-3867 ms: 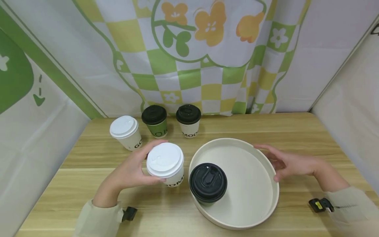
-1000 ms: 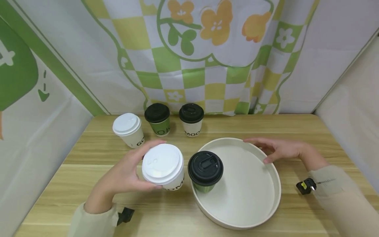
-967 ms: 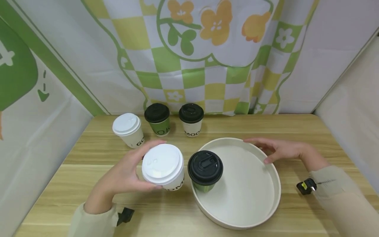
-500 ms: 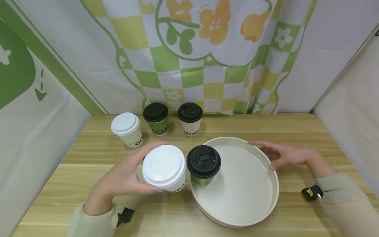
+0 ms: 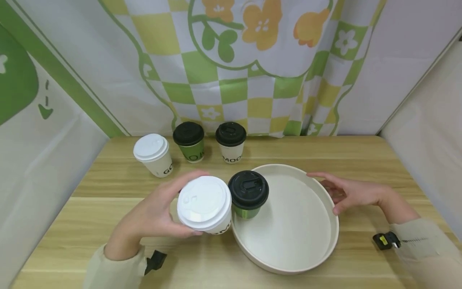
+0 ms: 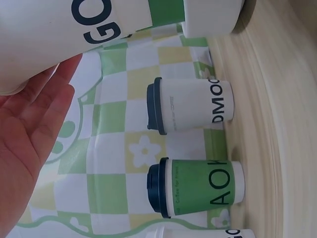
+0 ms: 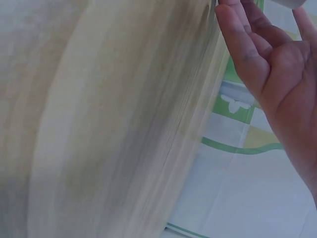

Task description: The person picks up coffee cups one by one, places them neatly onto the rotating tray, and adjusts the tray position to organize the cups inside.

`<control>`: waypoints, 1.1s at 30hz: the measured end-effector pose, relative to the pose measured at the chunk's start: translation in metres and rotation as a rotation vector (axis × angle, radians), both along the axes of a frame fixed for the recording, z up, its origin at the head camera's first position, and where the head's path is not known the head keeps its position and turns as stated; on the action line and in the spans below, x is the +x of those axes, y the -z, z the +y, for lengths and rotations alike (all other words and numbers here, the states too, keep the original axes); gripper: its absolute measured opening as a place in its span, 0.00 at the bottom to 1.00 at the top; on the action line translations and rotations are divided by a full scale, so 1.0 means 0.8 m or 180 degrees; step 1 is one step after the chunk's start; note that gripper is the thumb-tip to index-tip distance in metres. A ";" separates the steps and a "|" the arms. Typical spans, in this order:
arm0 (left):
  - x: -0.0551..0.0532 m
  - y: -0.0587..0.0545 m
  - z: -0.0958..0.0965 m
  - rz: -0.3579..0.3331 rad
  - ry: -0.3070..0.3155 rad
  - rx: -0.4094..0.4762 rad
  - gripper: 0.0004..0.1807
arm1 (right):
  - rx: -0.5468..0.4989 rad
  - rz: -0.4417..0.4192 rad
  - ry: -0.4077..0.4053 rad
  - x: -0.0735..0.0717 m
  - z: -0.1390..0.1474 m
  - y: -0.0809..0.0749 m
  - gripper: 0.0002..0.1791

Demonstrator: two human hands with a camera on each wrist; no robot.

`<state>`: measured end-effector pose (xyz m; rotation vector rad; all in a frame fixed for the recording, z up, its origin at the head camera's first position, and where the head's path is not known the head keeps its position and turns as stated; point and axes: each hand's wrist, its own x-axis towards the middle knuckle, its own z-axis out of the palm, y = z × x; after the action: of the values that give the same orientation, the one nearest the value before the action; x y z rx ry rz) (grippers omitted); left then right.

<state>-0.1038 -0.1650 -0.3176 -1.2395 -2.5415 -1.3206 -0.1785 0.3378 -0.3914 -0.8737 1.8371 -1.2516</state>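
Observation:
In the head view my left hand (image 5: 159, 214) grips a white paper cup with a white lid (image 5: 204, 202), fingers behind and thumb in front. It hangs beside the left rim of a round cream tray (image 5: 288, 269). Inside the tray by its left rim stands a green paper cup with a black lid (image 5: 249, 194), overlapped slightly by the held one. My right hand (image 5: 355, 194) holds the tray's right edge with thumb and fingertips spread along the rim. In the left wrist view the held cup's large black lettering shows. The right wrist view catches the right hand's curled fingers (image 7: 242, 44).
Behind the hands on the wooden table (image 5: 119, 224) stand three more cups: one white-lidded (image 5: 153, 156), one green with a black lid (image 5: 189, 142), one white with a black lid (image 5: 231, 142). A checked, flowered cloth (image 5: 234, 92) hangs at the table's back edge.
The green cup in the tray has shifted from left front toward the left back. My right hand has slid forward and right along the edge. The held cup has moved slightly right.

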 end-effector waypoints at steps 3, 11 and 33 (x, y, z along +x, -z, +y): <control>0.000 -0.002 0.005 0.0024 0.0049 0.0008 0.56 | 0.0064 0.0017 0.0064 0.004 -0.001 -0.003 0.57; 0.000 -0.005 0.019 0.0160 0.0216 0.0100 0.57 | 0.0056 0.0090 0.0105 0.013 0.000 -0.003 0.57; 0.002 0.011 0.063 0.0073 0.0421 0.0078 0.58 | -0.0135 0.0070 0.0064 0.033 -0.002 -0.001 0.55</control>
<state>-0.1022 -0.1148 -0.3262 -1.4315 -2.4586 -1.3485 -0.1518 0.3366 -0.3905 -0.8975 1.8466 -1.3025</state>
